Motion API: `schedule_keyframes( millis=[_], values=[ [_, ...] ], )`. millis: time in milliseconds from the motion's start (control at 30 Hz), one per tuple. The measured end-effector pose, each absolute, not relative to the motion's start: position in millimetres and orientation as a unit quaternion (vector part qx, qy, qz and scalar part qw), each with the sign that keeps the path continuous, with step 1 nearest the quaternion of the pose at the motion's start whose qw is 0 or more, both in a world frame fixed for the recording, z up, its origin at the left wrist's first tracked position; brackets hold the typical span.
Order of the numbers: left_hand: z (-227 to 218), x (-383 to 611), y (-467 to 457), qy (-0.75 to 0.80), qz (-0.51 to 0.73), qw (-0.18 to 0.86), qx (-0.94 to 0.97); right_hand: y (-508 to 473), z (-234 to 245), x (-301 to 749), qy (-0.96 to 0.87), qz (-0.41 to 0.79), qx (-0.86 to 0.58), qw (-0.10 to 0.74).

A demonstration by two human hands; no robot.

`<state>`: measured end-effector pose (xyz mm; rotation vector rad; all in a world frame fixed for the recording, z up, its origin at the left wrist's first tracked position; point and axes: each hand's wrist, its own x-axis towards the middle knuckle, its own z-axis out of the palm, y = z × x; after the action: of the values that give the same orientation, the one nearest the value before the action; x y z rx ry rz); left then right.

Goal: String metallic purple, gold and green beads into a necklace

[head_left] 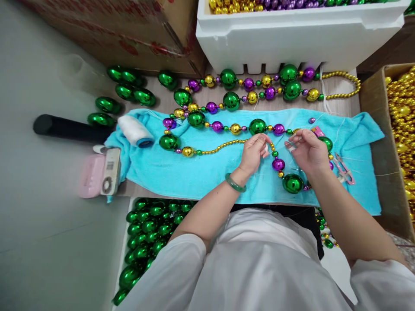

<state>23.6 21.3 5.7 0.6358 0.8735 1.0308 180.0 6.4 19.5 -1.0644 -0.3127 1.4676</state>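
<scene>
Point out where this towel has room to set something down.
Widest bare patch: the towel between the small gold beads and its near edge, left of the green bangle. Another: its right end, past the pink scissors, though thread strays there. Crowded: around left hand and right hand, among strung beads.

Shows a wood-grain tabletop (164, 97), draped along its near edge in a blue towel (210, 172). Bears loose balls (145, 97) toward the far left corner and strung beads (228, 79) in rows near the far edge, extending onto the towel. Carries a spool (133, 130) at the towel's left end, snips (349, 176) toward the right.
</scene>
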Motion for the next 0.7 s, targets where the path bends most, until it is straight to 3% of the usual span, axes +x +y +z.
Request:
schedule_keyframes(
  millis=[700],
  values=[
    [7, 13, 24, 0.338, 0.435, 0.828, 0.102, 3, 14, 180, -0.102, 0.638, -0.443, 0.622]
  ],
)
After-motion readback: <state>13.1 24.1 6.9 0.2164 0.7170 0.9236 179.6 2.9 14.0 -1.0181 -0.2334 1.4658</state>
